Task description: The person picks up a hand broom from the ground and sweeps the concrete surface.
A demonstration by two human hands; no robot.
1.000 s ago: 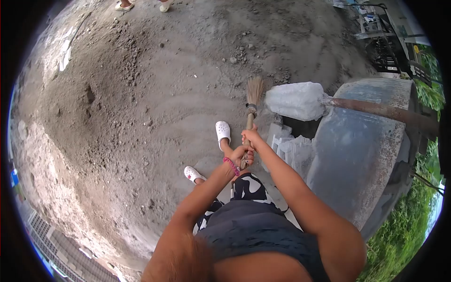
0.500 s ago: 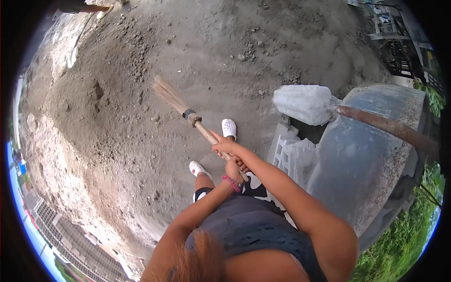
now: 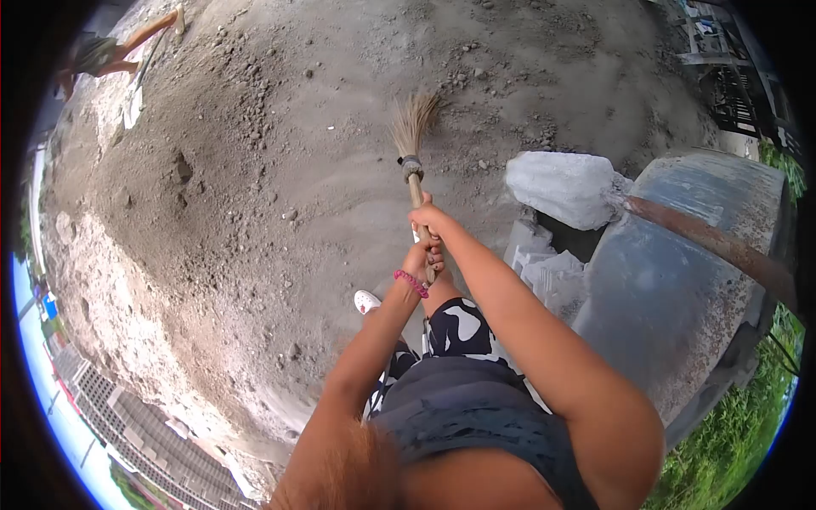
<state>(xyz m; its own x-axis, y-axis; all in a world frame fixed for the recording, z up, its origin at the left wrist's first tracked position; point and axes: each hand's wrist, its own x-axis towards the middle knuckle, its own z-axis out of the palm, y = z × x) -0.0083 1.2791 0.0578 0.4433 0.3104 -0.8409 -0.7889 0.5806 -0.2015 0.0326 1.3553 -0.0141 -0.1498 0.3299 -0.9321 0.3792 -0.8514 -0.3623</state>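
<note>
A stick broom (image 3: 414, 180) with a wooden handle points away from me, its bristles spread on the sandy ground (image 3: 340, 178). My left hand (image 3: 420, 257), with a pink bracelet at the wrist, is wrapped round the lower end of the handle. Just above it my right hand (image 3: 427, 218) grips the handle higher up, below the dark binding. Loose dirt and small stones lie around the bristles.
To the right are a white lumpy block (image 3: 561, 187), a large rusty metal drum (image 3: 680, 255) and broken pale blocks (image 3: 552, 276). A dirt mound (image 3: 161, 187) rises at the left. Another person (image 3: 106, 55) is at the top left. Grass grows at the lower right.
The broom head has swung from left to right, and both my hands have moved up slightly with it. More of the other person now shows at the top left.
</note>
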